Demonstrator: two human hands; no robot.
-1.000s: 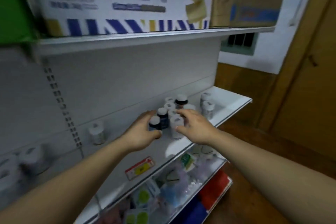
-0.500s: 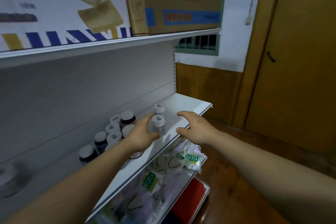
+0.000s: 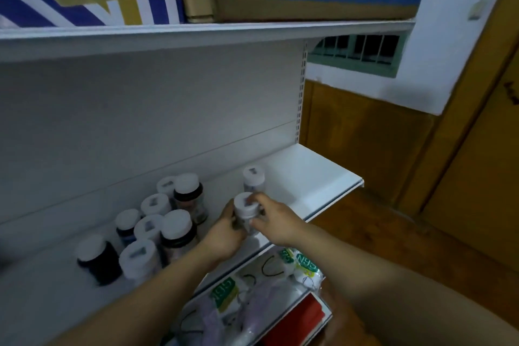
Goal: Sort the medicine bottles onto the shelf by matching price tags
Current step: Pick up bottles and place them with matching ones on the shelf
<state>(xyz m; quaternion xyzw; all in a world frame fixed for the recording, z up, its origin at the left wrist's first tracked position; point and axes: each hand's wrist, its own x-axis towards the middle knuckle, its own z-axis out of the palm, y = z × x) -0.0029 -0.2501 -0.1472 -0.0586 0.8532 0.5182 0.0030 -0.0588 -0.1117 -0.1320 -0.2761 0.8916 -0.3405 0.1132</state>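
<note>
Ten medicine bottles stand on the white shelf (image 3: 309, 177): a cluster of eight (image 3: 157, 227) at left, a lone bottle (image 3: 253, 177) by the back panel, and the held bottle (image 3: 245, 209) near the front edge, left hand (image 3: 224, 232) and right hand (image 3: 276, 219) fingers curled round it, bare shelf rightward.

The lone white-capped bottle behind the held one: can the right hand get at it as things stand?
Likely yes once freed. The lone bottle stands just behind the right hand with bare shelf beside it, but that hand and the left hand both hold the nearer bottle.
</note>
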